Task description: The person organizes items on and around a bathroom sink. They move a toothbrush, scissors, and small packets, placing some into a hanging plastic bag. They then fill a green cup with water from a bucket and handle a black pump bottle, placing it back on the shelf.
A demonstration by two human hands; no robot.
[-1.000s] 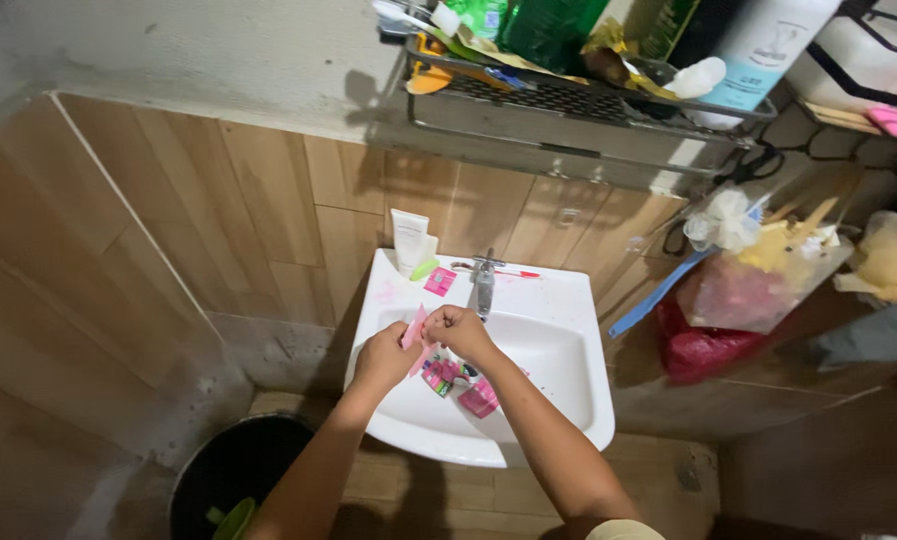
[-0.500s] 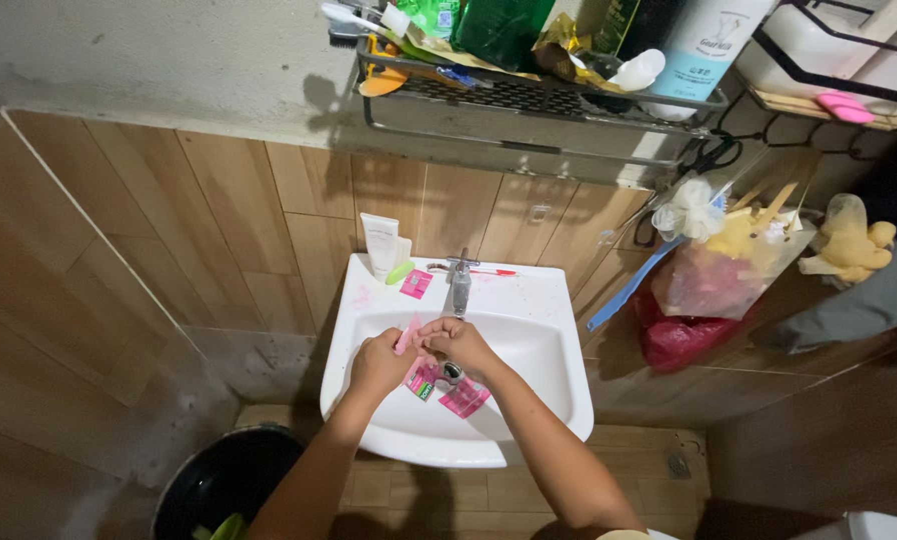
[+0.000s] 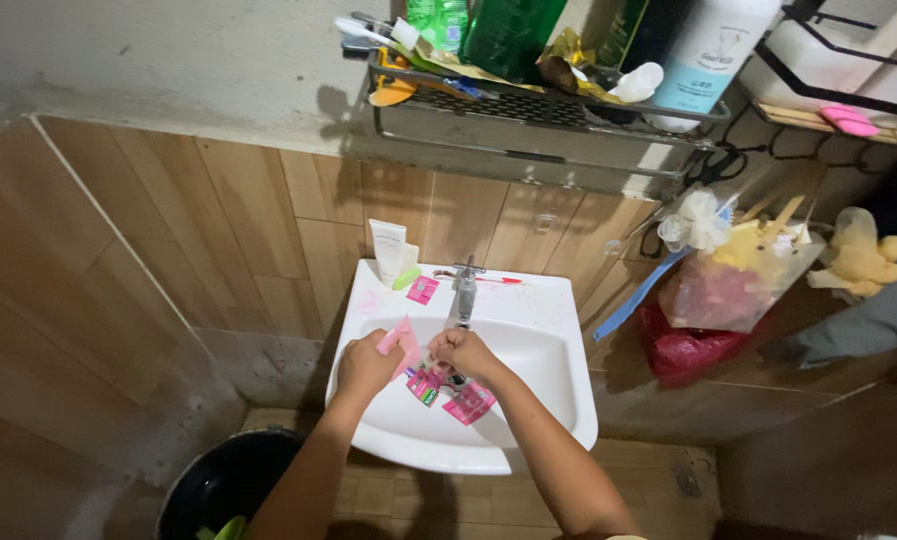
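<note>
Both my hands are over the bowl of a white washbasin (image 3: 559, 410). My left hand (image 3: 364, 365) holds a small pink sachet (image 3: 402, 340) by its lower end. My right hand (image 3: 461, 352) is closed just right of it, below the metal tap (image 3: 463, 296); whether it holds anything I cannot tell. Two more pink sachets (image 3: 449, 395) lie in the bowl under my hands. Another pink sachet (image 3: 423, 290) rests on the basin's back ledge.
A white tube (image 3: 390, 250) stands on the ledge's left corner, a red toothbrush (image 3: 499, 280) lies behind the tap. A metal wall rack (image 3: 529, 110) with bottles hangs above. Plastic bags (image 3: 729, 280) hang at right. A black bin (image 3: 224, 485) stands on the floor at left.
My hands have drawn slightly apart; the left one now holds the pink sachet alone, lifted to the left. The view shifted a little.
</note>
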